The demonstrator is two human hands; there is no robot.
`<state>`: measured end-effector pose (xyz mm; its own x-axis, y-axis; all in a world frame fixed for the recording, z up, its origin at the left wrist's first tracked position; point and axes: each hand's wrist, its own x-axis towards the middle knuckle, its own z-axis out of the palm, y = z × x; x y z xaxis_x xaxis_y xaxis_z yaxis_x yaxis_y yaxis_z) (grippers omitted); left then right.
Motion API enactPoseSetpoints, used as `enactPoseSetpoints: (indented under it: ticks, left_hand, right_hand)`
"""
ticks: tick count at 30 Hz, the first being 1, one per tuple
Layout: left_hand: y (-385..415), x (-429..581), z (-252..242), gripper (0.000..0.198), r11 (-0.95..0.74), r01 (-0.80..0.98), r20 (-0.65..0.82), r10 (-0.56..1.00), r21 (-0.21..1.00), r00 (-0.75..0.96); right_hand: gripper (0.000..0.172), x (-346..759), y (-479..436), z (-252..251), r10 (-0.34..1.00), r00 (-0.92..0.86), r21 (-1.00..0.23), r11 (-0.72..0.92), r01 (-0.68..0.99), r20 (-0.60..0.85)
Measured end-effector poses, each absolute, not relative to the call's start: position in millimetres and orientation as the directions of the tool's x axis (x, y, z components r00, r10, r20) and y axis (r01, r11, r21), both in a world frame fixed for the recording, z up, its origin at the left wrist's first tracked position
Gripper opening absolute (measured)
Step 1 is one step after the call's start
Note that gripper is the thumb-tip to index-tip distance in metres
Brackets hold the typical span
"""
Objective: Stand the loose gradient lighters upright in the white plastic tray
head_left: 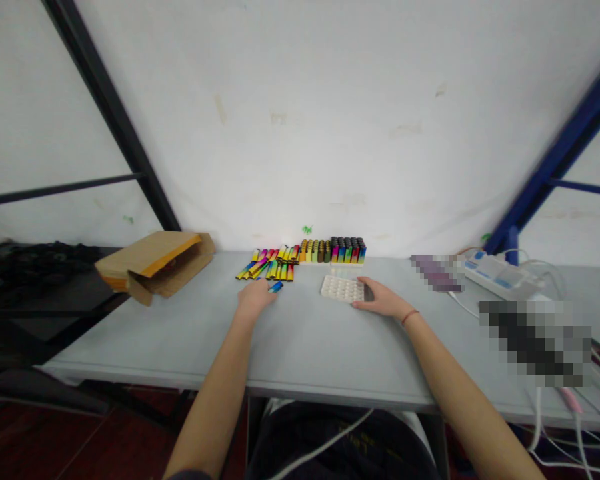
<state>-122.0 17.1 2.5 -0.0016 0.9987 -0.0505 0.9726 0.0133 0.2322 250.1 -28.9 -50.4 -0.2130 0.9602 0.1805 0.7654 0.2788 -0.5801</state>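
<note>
Grey counter (300, 347): part row, part heap

Stood up: a tight row of upright rainbow-finish plastic lighters (333, 251) along the back of the counter, just in front of the white wall (300, 113). Yellow-to-olive bodies at its left end, black-capped ones at its right.

Not stood up: a loose heap of yellow, pink and green lighters (267, 267), lying flat and jumbled just left of the row, plus a small blue-tipped lighter (275, 287) lying just in front of the heap. Row and heap look about even; too small for a reliable count.

Left hand (254, 300): fingers curled down, tips at the blue-tipped lighter. Firm grip or mere touch, cannot tell.

Right hand (377, 298): open, fingers spread, resting on the right edge of a white moulded tray with round pockets (343, 289). Not visibly gripping. The tray lies flat between the hands, in front of the row; no lighter visible in its pockets.

Left end of counter: torn-open brown cardboard box (155, 263), orange inside, on its side. Right end: white power strip with blue switches (500, 275), cables, two pixelated patches hiding other items.

Labels: no brand or writing legible on lighters, tray, box or strip.
</note>
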Motion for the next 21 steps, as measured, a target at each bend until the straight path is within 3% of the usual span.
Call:
enactPoseSetpoints:
  ticks: [3, 6, 8, 12, 14, 18, 21]
  left_hand:
    - [14, -106, 10, 0.028, -0.038, 0.942, -0.069, 0.996, 0.334, 0.064]
    - [20, -85, 13, 0.032, -0.053, 0.753, -0.14, 0.972, 0.656, 0.19]
    - [27, -68, 11, 0.031, 0.01, 0.602, -0.172, 0.962, 0.798, 0.213]
    - [40, -31, 4, 0.02, -0.031, 0.453, -0.032, 0.991, 0.891, 0.132]
    - [42, -14, 0, 0.026, -0.036, 0.296, -0.005, 0.991, 0.954, 0.137]
    - [37, 5, -7, 0.033, 0.106, -0.068, -0.099, 0.99, 0.992, 0.097]
    - [29, 7, -10, 0.045, 0.215, -0.204, -0.199, 0.975, 0.955, 0.094]
  right_hand:
    - [0.082, 257, -32, -46, 0.961, -0.224, -0.595, 0.275, 0.755, 0.159]
    - [0.079, 258, -34, -42, 0.962, -0.233, -0.598, 0.27, 0.754, 0.141]
    - [0.079, 257, -35, -40, 0.963, -0.234, -0.6, 0.267, 0.754, 0.135]
    - [0.081, 255, -36, -38, 0.965, -0.233, -0.606, 0.258, 0.753, 0.121]
    - [0.081, 255, -37, -39, 0.963, -0.236, -0.609, 0.265, 0.747, 0.13]
    - [0.082, 256, -36, -42, 0.96, -0.234, -0.605, 0.277, 0.746, 0.151]
    - [0.08, 258, -35, -46, 0.957, -0.231, -0.591, 0.288, 0.753, 0.173]
